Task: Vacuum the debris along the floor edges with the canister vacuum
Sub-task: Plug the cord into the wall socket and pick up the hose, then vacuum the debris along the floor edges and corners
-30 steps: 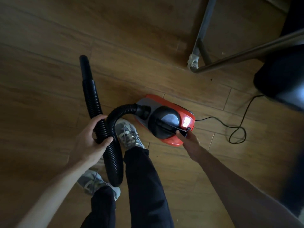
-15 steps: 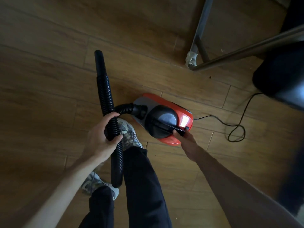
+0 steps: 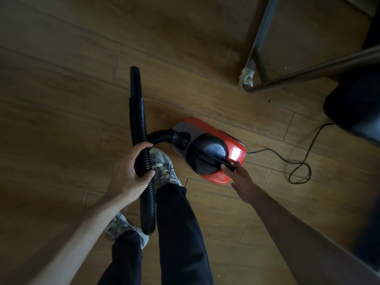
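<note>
A red and black canister vacuum (image 3: 211, 149) sits on the wood floor (image 3: 61, 99) in the middle of the view. Its black ribbed hose (image 3: 137, 116) leaves the front port, loops back by my legs and rises to a smooth nozzle end pointing away from me. My left hand (image 3: 129, 173) grips the hose where it bends, fingers curled round it. My right hand (image 3: 240, 179) reaches to the canister's rear, and its straight fingertips touch the end of the black handle beside a bright lit patch.
A black power cord (image 3: 298, 167) runs right from the canister and loops on the floor. Metal furniture legs (image 3: 253, 64) stand at the upper right, with small specks of debris (image 3: 269, 101) near them. A dark bulky object (image 3: 353, 103) fills the right edge. My sneakers (image 3: 164, 171) stand beside the hose.
My left hand has carried the hose rightward, closer to the canister, and the nozzle end now points more straight ahead. My right hand has stayed at the canister's rear.
</note>
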